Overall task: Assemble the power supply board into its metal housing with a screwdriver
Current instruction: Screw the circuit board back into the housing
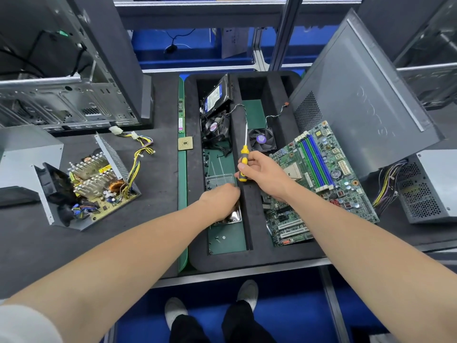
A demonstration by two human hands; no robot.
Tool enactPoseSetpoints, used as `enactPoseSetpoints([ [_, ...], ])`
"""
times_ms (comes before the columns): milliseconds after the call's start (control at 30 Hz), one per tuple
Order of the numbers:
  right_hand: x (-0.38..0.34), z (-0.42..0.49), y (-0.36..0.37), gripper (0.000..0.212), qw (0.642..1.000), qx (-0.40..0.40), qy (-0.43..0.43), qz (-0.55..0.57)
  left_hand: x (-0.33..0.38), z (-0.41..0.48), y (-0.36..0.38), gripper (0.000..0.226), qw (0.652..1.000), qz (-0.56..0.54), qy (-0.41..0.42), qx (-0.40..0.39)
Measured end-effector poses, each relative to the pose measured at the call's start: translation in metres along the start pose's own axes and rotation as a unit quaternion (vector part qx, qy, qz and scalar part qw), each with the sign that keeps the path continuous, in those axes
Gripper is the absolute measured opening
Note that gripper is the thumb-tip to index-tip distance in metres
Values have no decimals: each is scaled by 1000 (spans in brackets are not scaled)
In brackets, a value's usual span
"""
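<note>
In the head view, the screwdriver (244, 149) is held by the right hand (263, 169) near the middle of the picture. Its yellow-and-black handle is wrapped by the fingers (243, 167) and thumb, and its shaft points towards twelve o'clock. It is probably kept upright like this so that the tip stays clear of the parts below while the other hand works.

At seven o'clock of that hand, the left hand (220, 201) is lowered into the left compartment of the black foam tray (247, 258), over a small clear box (220, 178) and a shiny metal dish (235, 216). Its fingers are bent downward and hidden from the camera. Whether anything is pinched cannot be told, though a screw is most likely being sought.

The power supply board (99, 186) lies well apart at nine o'clock on the dark tabletop (153, 194). It is seated in its open metal housing (111, 154), with its heat sinks and copper coil exposed and its wires trailing towards one o'clock. It is judged to be waiting for fasteners.

A motherboard (319, 179) leans at three o'clock of the right hand.
</note>
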State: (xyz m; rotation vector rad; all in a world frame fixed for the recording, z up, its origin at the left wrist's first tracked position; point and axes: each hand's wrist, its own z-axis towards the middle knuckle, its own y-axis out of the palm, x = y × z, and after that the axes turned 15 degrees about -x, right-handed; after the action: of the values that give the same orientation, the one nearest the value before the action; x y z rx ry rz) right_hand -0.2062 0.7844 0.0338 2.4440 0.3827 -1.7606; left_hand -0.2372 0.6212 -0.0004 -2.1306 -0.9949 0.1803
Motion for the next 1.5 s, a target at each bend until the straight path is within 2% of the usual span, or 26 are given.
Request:
enactPoseSetpoints([
  [67,-1,1,0,27,1000,4,4,-13,-3,-6,-6,34,996,-56,22,61],
  [100,-1,1,0,27,1000,5,6,-18,-5,-11,-13,32,992,-86,25,84],
  [200,-3,4,1,24,1000,13,22,-15,-15,-39,-32,6,976,-194,8,101],
  [267,-9,9,2,24,999,22,30,-29,-31,-64,-40,8,966,-222,7,135],
  [367,-33,20,17,25,999,28,5,-35,-56,-104,-50,15,922,-319,6,221],
  [433,-58,29,35,28,999,34,-29,-7,-73,-131,-56,11,855,-434,10,283],
  [533,-95,44,68,18,996,16,-77,52,-99,-171,-55,6,719,-581,16,382],
  [600,-116,52,93,11,990,0,-101,97,-110,-195,-46,14,629,-658,25,414],
  [667,-131,57,121,7,979,-10,-118,163,-118,-212,-33,24,550,-717,28,427],
  [800,-145,62,174,7,962,-18,-130,241,-132,-232,-11,21,407,-802,59,432],
  [900,-150,65,205,20,964,7,-143,223,-143,-238,1,25,263,-856,97,435],
  [967,-151,66,219,22,973,27,-149,176,-149,-239,8,23,198,-875,119,426],
  [1000,-152,67,224,20,976,32,-152,155,-153,-239,12,22,183,-879,127,421],
  [1100,-151,67,235,16,982,42,-153,104,-164,-237,22,22,170,-889,140,401],
  [1300,-152,69,240,19,984,74,-154,57,-180,-232,25,23,171,-904,139,367],
  [1500,-153,64,235,10,983,76,-166,34,-179,-235,19,23,155,-921,132,333],
])
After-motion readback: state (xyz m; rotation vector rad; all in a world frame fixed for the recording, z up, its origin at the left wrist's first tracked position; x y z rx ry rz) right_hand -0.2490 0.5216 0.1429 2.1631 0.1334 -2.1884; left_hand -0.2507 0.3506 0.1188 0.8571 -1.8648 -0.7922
